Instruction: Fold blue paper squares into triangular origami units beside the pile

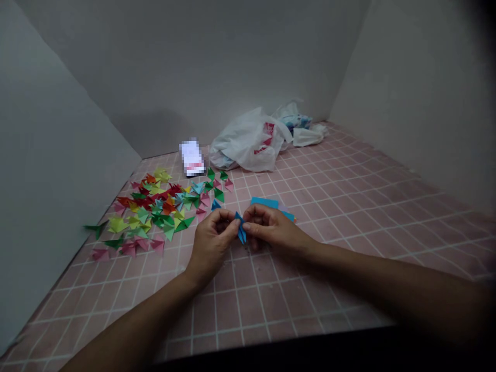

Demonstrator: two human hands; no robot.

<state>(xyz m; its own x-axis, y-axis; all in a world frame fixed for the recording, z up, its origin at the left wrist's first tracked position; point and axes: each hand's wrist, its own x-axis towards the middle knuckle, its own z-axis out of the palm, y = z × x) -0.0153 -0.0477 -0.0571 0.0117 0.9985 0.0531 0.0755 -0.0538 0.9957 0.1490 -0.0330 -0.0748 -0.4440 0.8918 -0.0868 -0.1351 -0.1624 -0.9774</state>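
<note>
A small folded blue paper piece (241,231) is pinched between both my hands above the pink tiled surface (349,206). My left hand (212,243) grips its left side with thumb and fingers closed. My right hand (267,226) pinches the right side. Just behind my right hand lies a small stack of flat paper sheets (267,203), blue on top, partly hidden by the fingers. To the left spreads a pile of several folded paper triangles (158,206) in green, yellow, red, pink and blue.
A crumpled white plastic bag (251,139) with red print lies at the back, with more bags (300,126) beside it. A small white packet (192,157) lies near the back wall. Grey walls enclose the left, back and right sides.
</note>
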